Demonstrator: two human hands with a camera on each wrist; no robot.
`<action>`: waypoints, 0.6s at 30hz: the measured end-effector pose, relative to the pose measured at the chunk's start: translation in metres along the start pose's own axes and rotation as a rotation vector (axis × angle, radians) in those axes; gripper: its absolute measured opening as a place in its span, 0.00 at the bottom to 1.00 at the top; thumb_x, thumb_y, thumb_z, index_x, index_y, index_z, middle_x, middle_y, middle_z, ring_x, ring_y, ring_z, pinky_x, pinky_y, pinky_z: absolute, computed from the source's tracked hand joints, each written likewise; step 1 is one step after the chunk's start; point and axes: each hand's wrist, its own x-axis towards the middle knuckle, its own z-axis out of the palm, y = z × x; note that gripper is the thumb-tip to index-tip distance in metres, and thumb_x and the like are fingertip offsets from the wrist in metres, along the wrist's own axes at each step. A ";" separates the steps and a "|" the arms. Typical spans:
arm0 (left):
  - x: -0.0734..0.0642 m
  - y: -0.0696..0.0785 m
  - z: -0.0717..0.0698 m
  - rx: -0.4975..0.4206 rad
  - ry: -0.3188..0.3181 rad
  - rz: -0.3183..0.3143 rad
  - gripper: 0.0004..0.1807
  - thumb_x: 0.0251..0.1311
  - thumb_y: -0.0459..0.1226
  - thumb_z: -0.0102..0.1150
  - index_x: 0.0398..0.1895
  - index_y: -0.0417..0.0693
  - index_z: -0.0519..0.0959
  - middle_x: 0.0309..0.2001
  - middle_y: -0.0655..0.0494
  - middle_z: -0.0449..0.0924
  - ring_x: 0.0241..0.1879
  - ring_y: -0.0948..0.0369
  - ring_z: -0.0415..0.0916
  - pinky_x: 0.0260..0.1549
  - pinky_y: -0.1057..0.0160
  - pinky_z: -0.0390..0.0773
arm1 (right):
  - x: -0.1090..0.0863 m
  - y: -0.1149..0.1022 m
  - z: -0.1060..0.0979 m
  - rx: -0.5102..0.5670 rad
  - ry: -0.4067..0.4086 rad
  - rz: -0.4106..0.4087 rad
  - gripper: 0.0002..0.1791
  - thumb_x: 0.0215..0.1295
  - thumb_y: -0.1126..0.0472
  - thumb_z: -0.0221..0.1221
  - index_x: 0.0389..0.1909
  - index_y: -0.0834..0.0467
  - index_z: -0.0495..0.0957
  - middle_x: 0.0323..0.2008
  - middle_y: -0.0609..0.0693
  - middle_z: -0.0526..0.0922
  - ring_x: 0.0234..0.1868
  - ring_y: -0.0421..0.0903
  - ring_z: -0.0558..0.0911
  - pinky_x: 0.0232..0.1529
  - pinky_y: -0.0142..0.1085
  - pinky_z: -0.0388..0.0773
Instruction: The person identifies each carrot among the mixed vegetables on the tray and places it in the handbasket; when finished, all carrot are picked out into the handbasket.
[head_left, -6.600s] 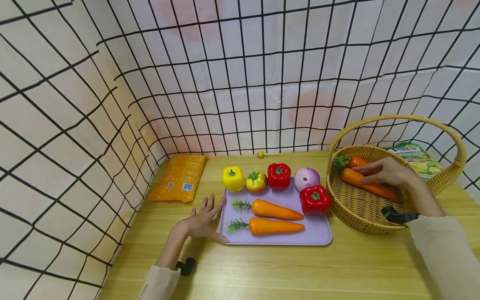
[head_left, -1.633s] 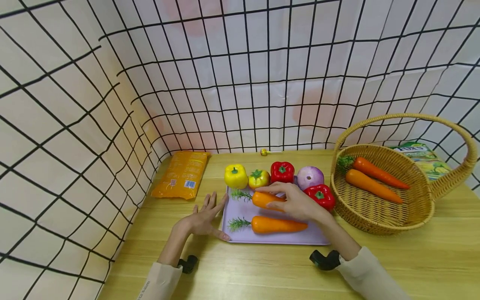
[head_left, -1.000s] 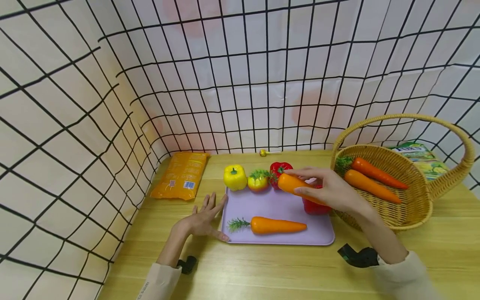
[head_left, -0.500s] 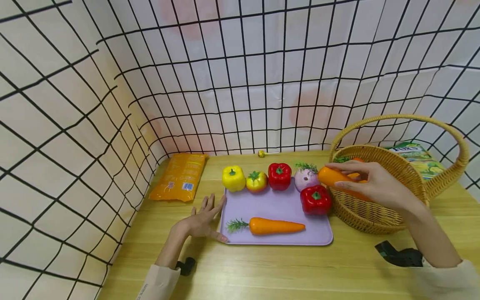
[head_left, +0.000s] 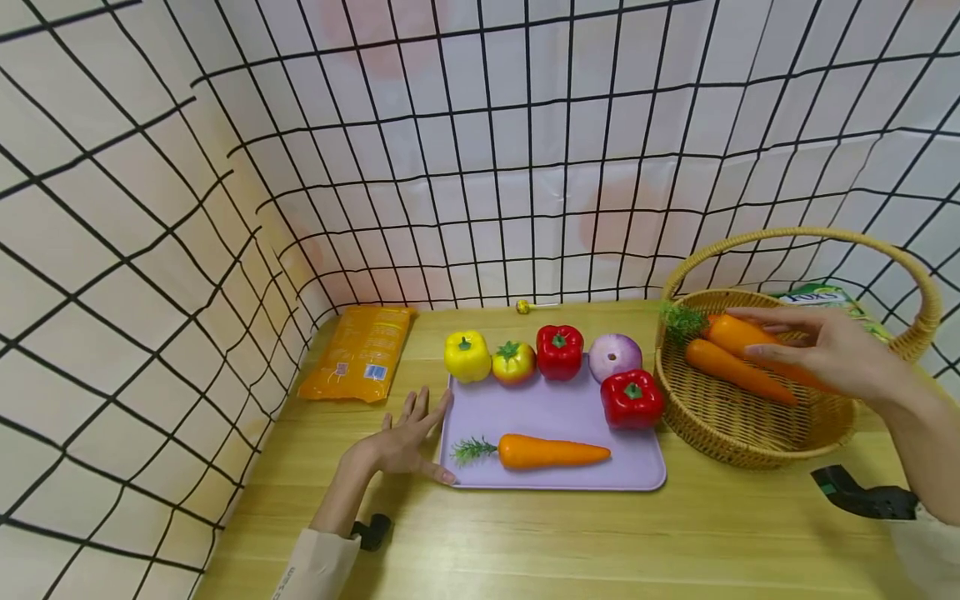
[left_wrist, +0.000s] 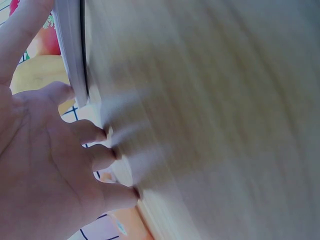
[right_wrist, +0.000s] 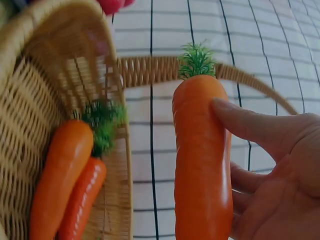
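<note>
My right hand (head_left: 840,354) pinches an orange carrot (head_left: 735,335) between thumb and fingers, over the wicker basket (head_left: 720,437). In the right wrist view that carrot (right_wrist: 202,160) shows its green leaf tuft upward. Inside the basket lie two more carrots (right_wrist: 62,175), one partly hidden. To the left, my left hand (head_left: 401,446) is spread, with its thumb and a finger at the left edge of the lilac tray (head_left: 540,408). One carrot (head_left: 555,452) lies on the tray. Along its back and right sides are a yellow pepper (head_left: 467,357), a tomato (head_left: 513,364), two red peppers (head_left: 560,354) and a purple onion (head_left: 615,358).
The basket's tall handle (head_left: 802,234) arches over it at the right. An orange packet (head_left: 360,354) lies at the back left, and a lollipop (head_left: 522,307) near the back wall. Behind the basket is a green packet (head_left: 817,296). Grid-patterned cloth encloses the back and sides.
My right hand left a carrot in the basket, took the rear carrot from the tray, lifted it and carried it right, over the basket. The left hand stayed at the tray's edge.
</note>
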 end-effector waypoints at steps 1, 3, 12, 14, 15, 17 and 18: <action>0.000 0.000 0.000 -0.002 -0.001 -0.001 0.71 0.51 0.61 0.75 0.85 0.57 0.33 0.82 0.35 0.18 0.82 0.37 0.19 0.74 0.23 0.31 | 0.001 0.004 -0.003 -0.011 0.000 0.015 0.29 0.70 0.52 0.66 0.71 0.52 0.76 0.65 0.71 0.77 0.46 0.21 0.69 0.37 0.23 0.72; 0.000 0.001 0.000 -0.003 -0.002 -0.003 0.71 0.51 0.60 0.76 0.85 0.57 0.33 0.82 0.35 0.18 0.82 0.37 0.19 0.74 0.23 0.31 | 0.004 0.011 -0.008 -0.026 -0.006 0.041 0.30 0.71 0.50 0.66 0.71 0.54 0.75 0.66 0.73 0.75 0.52 0.31 0.75 0.41 0.28 0.74; 0.000 0.002 0.000 -0.009 -0.004 -0.005 0.72 0.51 0.60 0.76 0.85 0.57 0.32 0.82 0.35 0.18 0.82 0.37 0.18 0.74 0.23 0.30 | 0.019 0.027 -0.022 -0.055 -0.084 0.165 0.42 0.72 0.38 0.60 0.77 0.58 0.65 0.70 0.78 0.66 0.67 0.79 0.63 0.57 0.76 0.65; 0.000 0.001 -0.001 -0.008 -0.002 -0.003 0.72 0.51 0.60 0.76 0.85 0.57 0.32 0.82 0.35 0.18 0.82 0.37 0.18 0.73 0.23 0.30 | 0.022 0.029 -0.025 -0.053 -0.094 0.181 0.44 0.72 0.37 0.59 0.78 0.59 0.63 0.71 0.79 0.63 0.67 0.80 0.62 0.57 0.77 0.64; 0.000 0.001 -0.001 -0.007 -0.001 -0.003 0.72 0.51 0.60 0.76 0.85 0.57 0.32 0.82 0.35 0.18 0.82 0.37 0.18 0.73 0.23 0.30 | 0.024 0.029 -0.026 -0.047 -0.097 0.191 0.44 0.72 0.36 0.59 0.78 0.60 0.62 0.71 0.80 0.62 0.67 0.80 0.62 0.57 0.77 0.64; -0.001 0.001 -0.001 -0.006 0.000 -0.001 0.72 0.51 0.60 0.76 0.85 0.57 0.32 0.82 0.35 0.18 0.82 0.37 0.18 0.73 0.23 0.30 | 0.029 0.030 -0.028 -0.032 -0.103 0.205 0.45 0.72 0.36 0.59 0.79 0.59 0.61 0.72 0.79 0.60 0.67 0.79 0.62 0.58 0.77 0.64; -0.001 0.001 -0.001 -0.006 0.001 0.000 0.72 0.51 0.60 0.76 0.85 0.57 0.32 0.82 0.35 0.18 0.82 0.37 0.18 0.73 0.23 0.30 | 0.031 0.030 -0.028 -0.021 -0.103 0.209 0.45 0.72 0.36 0.59 0.79 0.59 0.61 0.72 0.79 0.60 0.68 0.79 0.62 0.58 0.76 0.64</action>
